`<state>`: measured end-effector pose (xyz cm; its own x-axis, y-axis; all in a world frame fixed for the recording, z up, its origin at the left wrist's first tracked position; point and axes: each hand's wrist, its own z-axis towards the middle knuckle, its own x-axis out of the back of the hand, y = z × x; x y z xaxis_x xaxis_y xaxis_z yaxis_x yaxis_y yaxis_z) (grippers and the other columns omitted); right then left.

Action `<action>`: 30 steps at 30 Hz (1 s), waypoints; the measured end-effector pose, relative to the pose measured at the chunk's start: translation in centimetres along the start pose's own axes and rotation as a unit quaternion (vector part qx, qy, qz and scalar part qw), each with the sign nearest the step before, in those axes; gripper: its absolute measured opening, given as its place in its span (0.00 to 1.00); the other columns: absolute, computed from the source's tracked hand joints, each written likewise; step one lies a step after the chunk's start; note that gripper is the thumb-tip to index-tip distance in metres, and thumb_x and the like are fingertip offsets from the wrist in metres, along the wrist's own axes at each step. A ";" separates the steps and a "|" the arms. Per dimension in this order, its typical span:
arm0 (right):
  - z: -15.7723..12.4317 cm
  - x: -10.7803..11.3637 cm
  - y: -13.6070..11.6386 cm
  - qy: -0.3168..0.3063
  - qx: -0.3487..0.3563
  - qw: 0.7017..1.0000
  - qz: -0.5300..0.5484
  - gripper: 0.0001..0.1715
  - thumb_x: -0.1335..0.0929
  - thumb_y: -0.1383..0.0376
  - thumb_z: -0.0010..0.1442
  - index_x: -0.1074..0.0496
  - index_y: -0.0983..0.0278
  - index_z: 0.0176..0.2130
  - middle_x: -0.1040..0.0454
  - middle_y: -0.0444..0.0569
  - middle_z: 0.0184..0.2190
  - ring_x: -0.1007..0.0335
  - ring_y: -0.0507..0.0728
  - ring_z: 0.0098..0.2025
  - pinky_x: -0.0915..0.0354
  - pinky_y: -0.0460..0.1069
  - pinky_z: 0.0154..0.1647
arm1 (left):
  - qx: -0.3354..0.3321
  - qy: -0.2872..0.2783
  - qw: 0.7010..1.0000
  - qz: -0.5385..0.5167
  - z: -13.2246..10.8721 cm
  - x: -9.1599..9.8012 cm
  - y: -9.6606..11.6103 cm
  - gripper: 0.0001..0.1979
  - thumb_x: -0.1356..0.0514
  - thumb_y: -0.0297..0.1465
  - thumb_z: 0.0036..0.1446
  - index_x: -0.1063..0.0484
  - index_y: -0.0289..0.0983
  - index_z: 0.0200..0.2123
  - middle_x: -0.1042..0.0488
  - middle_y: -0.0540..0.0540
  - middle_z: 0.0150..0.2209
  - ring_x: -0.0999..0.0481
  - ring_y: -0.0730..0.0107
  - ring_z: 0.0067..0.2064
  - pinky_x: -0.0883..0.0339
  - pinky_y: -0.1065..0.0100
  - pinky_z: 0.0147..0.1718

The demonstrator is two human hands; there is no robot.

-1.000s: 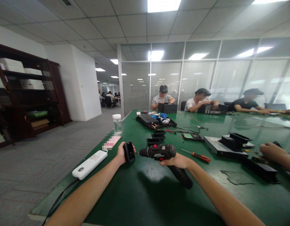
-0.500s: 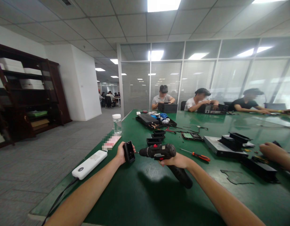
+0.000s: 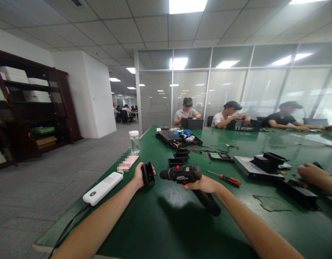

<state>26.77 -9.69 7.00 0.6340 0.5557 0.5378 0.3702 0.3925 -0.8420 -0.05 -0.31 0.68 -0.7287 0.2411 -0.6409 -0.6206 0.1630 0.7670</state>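
My left hand point(image 3: 139, 175) is closed around a small black rectangular housing point(image 3: 148, 174), held tilted above the green table point(image 3: 123, 226). A black cordless drill point(image 3: 182, 174) with red details is gripped in my right hand point(image 3: 202, 184). The drill lies sideways, its bit pointing left at the housing's side; whether the tip sits in a screw is too small to tell. Behind the drill, several similar black frames point(image 3: 176, 162) stand in a row. To its right lies a screwdriver point(image 3: 230, 179) with an orange and black handle.
A white power bank-like block point(image 3: 103, 187) with a black cord lies left, near a clear jar point(image 3: 134, 142). A circuit board point(image 3: 220, 155), a silver-topped box point(image 3: 252, 169) and black housings point(image 3: 296, 194) lie right. Another person's hand point(image 3: 311, 174) reaches in there. Several people sit across the table.
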 end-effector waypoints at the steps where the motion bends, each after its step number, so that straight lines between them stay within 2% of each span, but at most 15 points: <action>1: 0.0 0.0 0.0 0.002 0.002 1.000 0.003 0.14 0.36 0.61 0.46 0.34 0.69 0.31 0.33 0.48 0.28 0.38 0.52 0.31 0.41 0.48 0.35 | -0.001 -0.002 1.000 0.000 0.0 0.0 0.0 0.19 0.56 0.38 0.47 0.34 0.29 0.25 0.32 0.40 0.24 0.31 0.65 0.24 0.37 0.61 0.27; 23: 0.0 0.0 0.0 -0.003 0.011 1.000 -0.009 0.15 0.36 0.60 0.46 0.34 0.69 0.32 0.34 0.48 0.28 0.39 0.52 0.32 0.42 0.47 0.36 | 0.014 0.027 0.999 -0.024 -0.2 -0.3 0.1 0.18 0.56 0.37 0.47 0.34 0.29 0.25 0.32 0.40 0.23 0.31 0.65 0.24 0.38 0.62 0.27; 30: 0.1 0.1 0.0 -0.006 0.005 1.000 -0.008 0.15 0.36 0.60 0.46 0.35 0.69 0.32 0.34 0.47 0.28 0.38 0.52 0.31 0.41 0.47 0.35 | 0.008 0.012 1.000 -0.009 -0.1 -0.1 0.0 0.18 0.55 0.37 0.46 0.34 0.29 0.25 0.32 0.40 0.24 0.31 0.65 0.24 0.38 0.62 0.28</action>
<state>26.75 -9.62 7.07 0.6200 0.5577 0.5518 0.3727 0.4095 -0.8327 -0.04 -0.41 0.77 -0.7238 0.2158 -0.6554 -0.6296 0.1821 0.7553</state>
